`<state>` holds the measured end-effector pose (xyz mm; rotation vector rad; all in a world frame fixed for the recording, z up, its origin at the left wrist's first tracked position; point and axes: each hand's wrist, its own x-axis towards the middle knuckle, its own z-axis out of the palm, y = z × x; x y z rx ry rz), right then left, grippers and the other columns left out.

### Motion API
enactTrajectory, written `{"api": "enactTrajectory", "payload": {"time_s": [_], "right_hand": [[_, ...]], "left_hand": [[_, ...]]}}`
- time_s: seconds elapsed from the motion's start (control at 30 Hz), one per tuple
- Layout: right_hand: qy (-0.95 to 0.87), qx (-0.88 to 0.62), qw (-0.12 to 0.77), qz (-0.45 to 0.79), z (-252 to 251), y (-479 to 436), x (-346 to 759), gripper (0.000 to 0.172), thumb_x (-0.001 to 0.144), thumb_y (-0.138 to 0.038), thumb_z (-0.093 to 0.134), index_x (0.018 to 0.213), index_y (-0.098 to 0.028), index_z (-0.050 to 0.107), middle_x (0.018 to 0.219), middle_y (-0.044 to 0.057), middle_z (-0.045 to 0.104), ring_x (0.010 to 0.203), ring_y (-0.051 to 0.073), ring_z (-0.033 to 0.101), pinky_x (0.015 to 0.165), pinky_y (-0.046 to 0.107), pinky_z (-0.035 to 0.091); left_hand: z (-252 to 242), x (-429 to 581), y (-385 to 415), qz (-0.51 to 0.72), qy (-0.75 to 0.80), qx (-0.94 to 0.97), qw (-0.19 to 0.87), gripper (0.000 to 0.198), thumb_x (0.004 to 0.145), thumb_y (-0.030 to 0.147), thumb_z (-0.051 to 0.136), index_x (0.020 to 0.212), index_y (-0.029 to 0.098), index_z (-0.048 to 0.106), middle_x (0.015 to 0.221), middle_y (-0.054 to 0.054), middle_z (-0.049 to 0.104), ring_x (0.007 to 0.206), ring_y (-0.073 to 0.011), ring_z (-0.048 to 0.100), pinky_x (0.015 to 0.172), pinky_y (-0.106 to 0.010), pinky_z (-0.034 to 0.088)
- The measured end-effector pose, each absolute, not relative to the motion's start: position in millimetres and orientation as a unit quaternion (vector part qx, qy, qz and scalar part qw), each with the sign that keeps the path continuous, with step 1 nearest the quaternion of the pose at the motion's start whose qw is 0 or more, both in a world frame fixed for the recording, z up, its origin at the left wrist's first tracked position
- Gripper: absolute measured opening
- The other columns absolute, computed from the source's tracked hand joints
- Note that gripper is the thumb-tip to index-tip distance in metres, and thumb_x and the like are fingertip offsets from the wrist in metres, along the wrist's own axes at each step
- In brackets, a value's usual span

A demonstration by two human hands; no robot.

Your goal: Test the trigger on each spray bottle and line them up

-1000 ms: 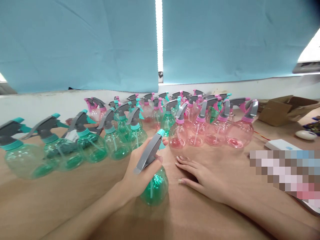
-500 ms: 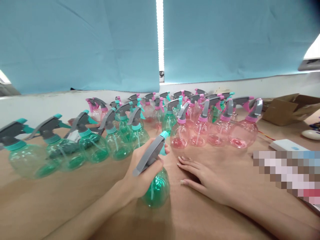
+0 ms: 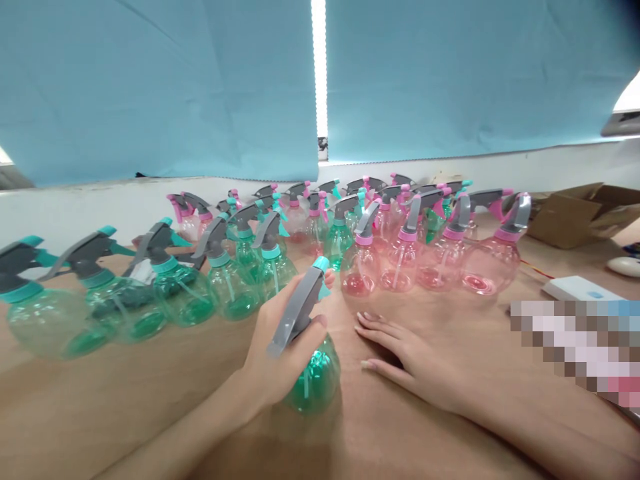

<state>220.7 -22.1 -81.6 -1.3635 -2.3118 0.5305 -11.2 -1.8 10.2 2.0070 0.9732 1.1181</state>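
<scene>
My left hand is closed around the neck of a green spray bottle with a grey and turquoise trigger head. That bottle stands on the wooden table, and its neck is hidden by my fingers. To the right, my right hand lies palm down on the table with fingers stretched out, holding nothing. Just beyond it is a row of pink spray bottles. A row of green spray bottles runs off to the left of my left hand.
Behind the front rows stand several more pink and green spray bottles. An open cardboard box is at the right, with a white mouse and a white box-shaped device nearer. Blue sheets hang at the back.
The camera view has shifted slightly. The top of the green spray bottle in my left hand leans a little further left; my right hand stays flat on the table.
</scene>
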Motion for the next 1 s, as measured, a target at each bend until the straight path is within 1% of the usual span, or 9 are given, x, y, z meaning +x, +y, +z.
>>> {"api": "enactTrajectory", "payload": {"time_s": [0.1, 0.17, 0.23, 0.3, 0.43, 0.57, 0.63, 0.73, 1.0], "right_hand": [[-0.828, -0.490, 0.201, 0.182, -82.2, -22.1, 220.0, 0.060, 0.094, -0.055, 0.048, 0.141, -0.019, 0.050, 0.151, 0.008, 0.039, 0.140, 0.028, 0.035, 0.116, 0.050, 0.029], [-0.831, -0.490, 0.193, 0.181, -81.5, -22.0, 219.9, 0.061, 0.095, -0.056, 0.046, 0.141, -0.017, 0.049, 0.152, 0.009, 0.038, 0.141, 0.028, 0.035, 0.116, 0.050, 0.029], [-0.832, -0.489, 0.186, 0.183, -80.4, -21.8, 220.1, 0.062, 0.095, -0.056, 0.045, 0.141, -0.016, 0.049, 0.152, 0.009, 0.038, 0.141, 0.028, 0.035, 0.117, 0.050, 0.029], [-0.832, -0.490, 0.183, 0.185, -79.6, -21.5, 220.3, 0.061, 0.095, -0.056, 0.045, 0.141, -0.016, 0.049, 0.152, 0.009, 0.038, 0.141, 0.028, 0.034, 0.117, 0.049, 0.028], [-0.831, -0.488, 0.188, 0.190, -79.5, -20.9, 220.5, 0.060, 0.095, -0.055, 0.047, 0.141, -0.016, 0.049, 0.152, 0.009, 0.039, 0.141, 0.027, 0.034, 0.117, 0.049, 0.029], [-0.829, -0.489, 0.188, 0.194, -79.5, -21.5, 221.0, 0.059, 0.095, -0.055, 0.048, 0.141, -0.018, 0.049, 0.151, 0.008, 0.039, 0.141, 0.027, 0.034, 0.116, 0.049, 0.029], [-0.828, -0.490, 0.189, 0.195, -79.1, -22.1, 220.9, 0.060, 0.094, -0.056, 0.047, 0.141, -0.019, 0.049, 0.152, 0.008, 0.039, 0.141, 0.027, 0.034, 0.117, 0.050, 0.028], [-0.828, -0.491, 0.185, 0.199, -78.3, -22.4, 220.3, 0.061, 0.094, -0.056, 0.047, 0.142, -0.018, 0.048, 0.152, 0.008, 0.037, 0.142, 0.027, 0.033, 0.117, 0.050, 0.027], [-0.827, -0.490, 0.195, 0.196, -81.0, -20.9, 219.8, 0.059, 0.095, -0.055, 0.047, 0.140, -0.018, 0.050, 0.152, 0.008, 0.038, 0.141, 0.027, 0.034, 0.117, 0.050, 0.028]], "left_hand": [[8.6, -10.6, -1.8, 0.436, 0.369, 0.760, 0.311, 0.036, 0.084, 0.019, 0.050, 0.119, 0.023, 0.059, 0.086, 0.000, 0.062, 0.077, -0.0166, 0.060, 0.076, -0.030, 0.051], [8.3, -10.7, -1.6, 0.438, 0.371, 0.761, 0.304, 0.041, 0.084, 0.018, 0.050, 0.124, 0.024, 0.057, 0.093, 0.000, 0.062, 0.085, -0.0169, 0.061, 0.078, -0.029, 0.051], [8.5, -11.0, -1.4, 0.433, 0.379, 0.764, 0.292, 0.044, 0.085, 0.017, 0.049, 0.128, 0.026, 0.055, 0.092, 0.001, 0.062, 0.081, -0.0154, 0.061, 0.072, -0.026, 0.050], [9.1, -11.1, -1.4, 0.427, 0.382, 0.766, 0.292, 0.046, 0.085, 0.017, 0.049, 0.129, 0.027, 0.054, 0.087, 0.002, 0.061, 0.071, -0.0135, 0.057, 0.064, -0.025, 0.047], [10.8, -10.6, -1.1, 0.419, 0.375, 0.761, 0.323, 0.045, 0.082, 0.018, 0.050, 0.126, 0.025, 0.056, 0.084, 0.002, 0.062, 0.059, -0.0118, 0.052, 0.056, -0.025, 0.043], [11.0, -10.5, 0.2, 0.411, 0.368, 0.756, 0.352, 0.046, 0.080, 0.018, 0.050, 0.126, 0.026, 0.055, 0.064, 0.006, 0.052, 0.048, -0.0107, 0.040, 0.048, -0.025, 0.036], [11.1, -10.5, 0.3, 0.412, 0.363, 0.755, 0.357, 0.045, 0.081, 0.018, 0.050, 0.125, 0.026, 0.054, 0.059, 0.008, 0.045, 0.046, -0.0109, 0.037, 0.047, -0.025, 0.033], [12.2, -10.4, -0.8, 0.412, 0.362, 0.755, 0.360, 0.044, 0.081, 0.019, 0.050, 0.124, 0.026, 0.054, 0.057, 0.008, 0.042, 0.045, -0.0111, 0.036, 0.047, -0.025, 0.032], [10.3, -12.8, 0.6, 0.415, 0.395, 0.748, 0.335, 0.045, 0.079, 0.017, 0.051, 0.122, 0.026, 0.057, 0.068, 0.004, 0.056, 0.053, -0.0128, 0.047, 0.052, -0.026, 0.040]]}}
